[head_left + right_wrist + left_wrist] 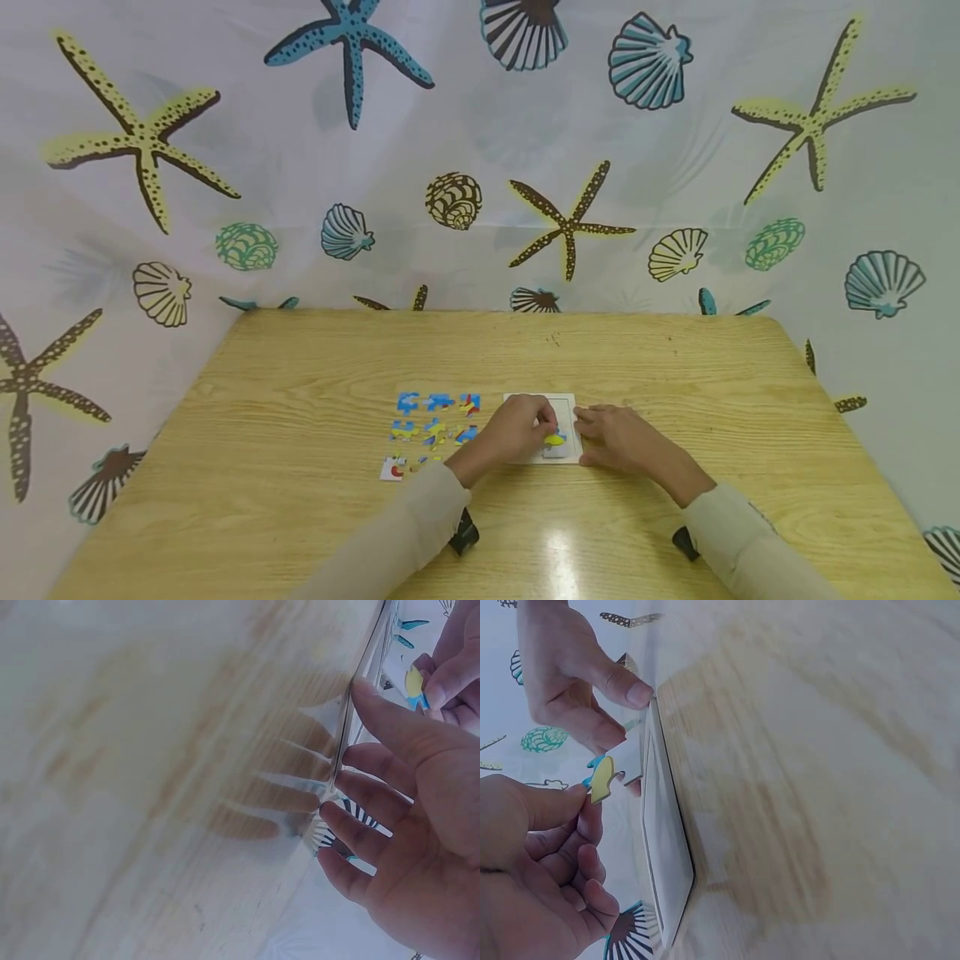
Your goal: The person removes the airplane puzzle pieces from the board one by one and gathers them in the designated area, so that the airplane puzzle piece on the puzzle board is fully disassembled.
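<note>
My left hand (517,429) pinches a yellow and blue jigsaw piece (555,439) between thumb and finger, over the lower right part of a white puzzle tray (572,459). The left wrist view shows the piece (602,780) tilted, close beside a pale piece (633,759). My right hand (618,435) rests at the tray's right side. Its fingers are extended, with the thumb and fingertips at the tray's edge in the right wrist view. Part of the tray lies hidden under my left hand.
Left of the tray, several loose jigsaw pieces (408,402) lie in rough rows, some hidden behind my left forearm. They stand on a wooden table (315,358). Behind it hangs a white cloth (405,167) printed with shells and starfish.
</note>
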A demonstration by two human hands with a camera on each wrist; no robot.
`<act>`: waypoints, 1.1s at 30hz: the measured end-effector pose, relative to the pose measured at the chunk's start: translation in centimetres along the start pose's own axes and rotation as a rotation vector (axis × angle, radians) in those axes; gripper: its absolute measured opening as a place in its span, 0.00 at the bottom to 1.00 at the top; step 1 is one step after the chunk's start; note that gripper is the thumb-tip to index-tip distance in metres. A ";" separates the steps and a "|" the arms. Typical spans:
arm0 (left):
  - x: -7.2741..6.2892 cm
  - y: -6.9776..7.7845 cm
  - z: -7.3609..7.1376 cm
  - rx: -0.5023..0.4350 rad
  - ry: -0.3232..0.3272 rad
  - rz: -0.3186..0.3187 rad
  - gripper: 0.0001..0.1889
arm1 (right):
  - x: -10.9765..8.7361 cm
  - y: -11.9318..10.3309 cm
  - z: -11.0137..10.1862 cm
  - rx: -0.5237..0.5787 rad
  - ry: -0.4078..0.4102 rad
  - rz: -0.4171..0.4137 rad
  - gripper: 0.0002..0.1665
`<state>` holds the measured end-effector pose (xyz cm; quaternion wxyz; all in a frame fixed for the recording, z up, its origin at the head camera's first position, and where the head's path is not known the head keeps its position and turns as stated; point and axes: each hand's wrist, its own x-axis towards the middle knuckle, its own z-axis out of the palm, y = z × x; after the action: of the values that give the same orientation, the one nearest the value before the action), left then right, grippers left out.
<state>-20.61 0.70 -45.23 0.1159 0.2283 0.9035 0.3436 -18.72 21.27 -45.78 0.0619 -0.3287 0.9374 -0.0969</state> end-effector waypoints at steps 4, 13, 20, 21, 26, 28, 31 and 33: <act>-0.4 -0.7 -0.6 -0.020 -0.006 -0.006 0.06 | 0.0 0.0 0.1 0.002 -0.001 0.006 0.28; -1.5 -2.4 -1.5 -0.074 -0.006 0.019 0.06 | -0.1 0.1 0.2 0.011 -0.009 0.010 0.30; -2.6 -4.1 -2.7 -0.054 -0.032 0.003 0.06 | -0.2 0.1 0.2 0.023 -0.003 -0.009 0.30; -2.8 -4.3 -2.9 -0.055 -0.035 -0.001 0.06 | -0.2 0.2 0.2 0.023 -0.005 -0.010 0.30; -3.7 -5.6 -3.5 -0.045 -0.038 -0.020 0.05 | -0.2 0.0 0.0 0.051 -0.019 0.005 0.31; -4.0 -6.0 -3.8 -0.030 -0.042 -0.017 0.05 | -0.3 -0.1 -0.1 0.069 -0.023 0.016 0.31; -4.4 -6.3 -4.2 -0.022 -0.058 -0.031 0.04 | -0.3 -0.2 -0.1 0.079 -0.023 0.025 0.31; -4.6 -6.4 -4.4 -0.025 -0.068 -0.036 0.04 | -0.3 -0.2 -0.1 0.076 -0.018 0.024 0.31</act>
<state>-20.39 -8.26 -46.05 0.1556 0.2220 0.8987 0.3446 -18.40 21.34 -45.58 0.0839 -0.3157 0.9363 -0.1287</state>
